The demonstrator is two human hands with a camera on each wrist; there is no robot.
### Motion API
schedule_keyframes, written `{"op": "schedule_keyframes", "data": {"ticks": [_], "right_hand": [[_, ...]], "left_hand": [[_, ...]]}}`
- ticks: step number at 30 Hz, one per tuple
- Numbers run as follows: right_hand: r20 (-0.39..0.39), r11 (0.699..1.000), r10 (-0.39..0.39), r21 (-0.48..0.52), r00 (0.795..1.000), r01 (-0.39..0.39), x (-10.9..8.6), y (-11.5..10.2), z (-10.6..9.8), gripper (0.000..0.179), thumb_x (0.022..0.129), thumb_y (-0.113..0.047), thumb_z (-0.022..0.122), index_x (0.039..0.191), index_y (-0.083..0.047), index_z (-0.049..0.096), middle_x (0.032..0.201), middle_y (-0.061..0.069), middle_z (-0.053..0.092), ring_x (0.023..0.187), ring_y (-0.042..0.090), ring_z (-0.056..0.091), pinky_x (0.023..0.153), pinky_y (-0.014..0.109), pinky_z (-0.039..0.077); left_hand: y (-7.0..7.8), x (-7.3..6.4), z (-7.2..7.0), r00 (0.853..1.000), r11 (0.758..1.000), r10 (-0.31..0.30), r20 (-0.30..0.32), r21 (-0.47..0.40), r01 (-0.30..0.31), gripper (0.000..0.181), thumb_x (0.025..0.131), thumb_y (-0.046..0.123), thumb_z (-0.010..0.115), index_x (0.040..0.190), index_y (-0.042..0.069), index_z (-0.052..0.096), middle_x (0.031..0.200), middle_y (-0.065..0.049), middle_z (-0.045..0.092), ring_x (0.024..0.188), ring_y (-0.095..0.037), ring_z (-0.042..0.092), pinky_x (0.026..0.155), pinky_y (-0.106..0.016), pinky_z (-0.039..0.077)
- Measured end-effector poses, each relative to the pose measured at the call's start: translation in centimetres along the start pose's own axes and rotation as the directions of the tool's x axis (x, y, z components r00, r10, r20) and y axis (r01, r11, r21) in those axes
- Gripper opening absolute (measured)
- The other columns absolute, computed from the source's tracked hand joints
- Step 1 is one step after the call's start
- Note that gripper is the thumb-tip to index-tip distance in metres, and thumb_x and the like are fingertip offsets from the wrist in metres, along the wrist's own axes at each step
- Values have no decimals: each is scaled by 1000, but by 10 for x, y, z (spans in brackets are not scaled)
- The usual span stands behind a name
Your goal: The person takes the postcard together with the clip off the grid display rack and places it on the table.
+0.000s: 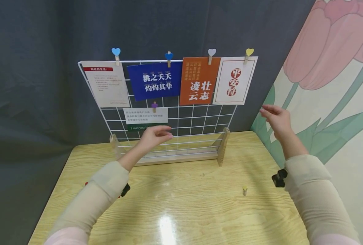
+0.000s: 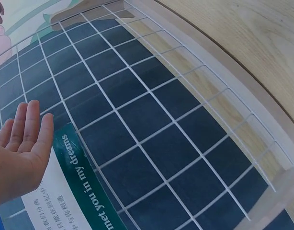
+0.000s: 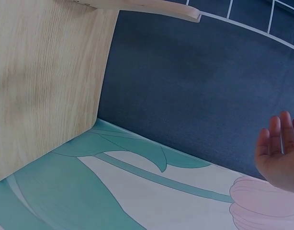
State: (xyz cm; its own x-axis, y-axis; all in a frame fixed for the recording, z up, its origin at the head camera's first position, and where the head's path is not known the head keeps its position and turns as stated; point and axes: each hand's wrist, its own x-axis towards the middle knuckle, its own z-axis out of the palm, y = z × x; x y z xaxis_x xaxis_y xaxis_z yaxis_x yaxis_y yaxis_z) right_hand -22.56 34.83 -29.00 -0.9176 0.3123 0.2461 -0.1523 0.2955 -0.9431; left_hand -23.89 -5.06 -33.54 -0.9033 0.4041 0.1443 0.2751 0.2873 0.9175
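Green-and-white card (image 1: 145,119) hangs on rack (image 1: 181,158), just behind left grip (image 1: 154,136); right grip (image 1: 277,120) off to rack's side. Both: fingers loosely extended, empty. Clipping step looks done; next move likely calls for lowering both.

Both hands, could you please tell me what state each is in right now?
Left hand: open, holding nothing, near the green-and-white card.
Right hand: open, holding nothing.
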Motion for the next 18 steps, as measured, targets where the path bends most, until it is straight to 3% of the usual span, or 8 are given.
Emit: {"op": "schedule_keyframes", "data": {"ticks": [18], "right_hand": [[-2, 1000, 25, 1, 1000, -25, 2, -2, 5, 8, 82, -19, 59, 89, -24, 60, 73, -20, 59, 72, 0, 54, 60, 14, 41]], "left_hand": [[11, 12, 12, 1000, 1000, 6, 1, -29, -6, 38, 79, 12, 64, 114, 0, 54, 94, -10, 62, 86, -18, 57, 74, -26, 47]]}}
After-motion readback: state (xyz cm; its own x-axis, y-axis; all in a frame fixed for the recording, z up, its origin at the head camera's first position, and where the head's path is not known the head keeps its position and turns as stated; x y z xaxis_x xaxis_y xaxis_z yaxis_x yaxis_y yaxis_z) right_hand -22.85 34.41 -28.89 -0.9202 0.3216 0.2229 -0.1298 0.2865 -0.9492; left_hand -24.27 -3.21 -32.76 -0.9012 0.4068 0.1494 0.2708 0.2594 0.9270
